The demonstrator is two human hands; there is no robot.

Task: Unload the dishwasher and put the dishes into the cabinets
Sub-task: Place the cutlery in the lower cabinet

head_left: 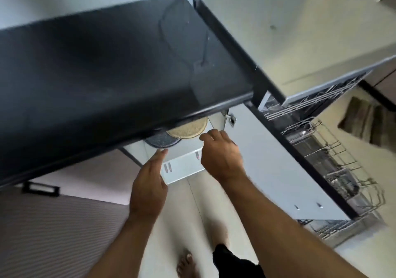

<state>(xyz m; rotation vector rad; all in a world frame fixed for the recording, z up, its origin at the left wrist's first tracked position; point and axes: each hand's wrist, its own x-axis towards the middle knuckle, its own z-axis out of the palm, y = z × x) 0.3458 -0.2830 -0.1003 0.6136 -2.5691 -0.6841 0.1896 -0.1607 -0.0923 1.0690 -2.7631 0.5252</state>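
Both grips are released and empty: right hand (220, 155) is held nearer the tan plate (188, 129), just right of it; left hand (149, 183) below.

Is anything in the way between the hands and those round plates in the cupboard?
Nothing visible. The right hand sits just beside the tan plate, and the left hand points at the dark plate. The black countertop overhangs and hides part of both plates.

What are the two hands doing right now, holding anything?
Left hand: open, fingers straight, holding nothing.
Right hand: fingers loosely curled near the beige plate, apparently empty.
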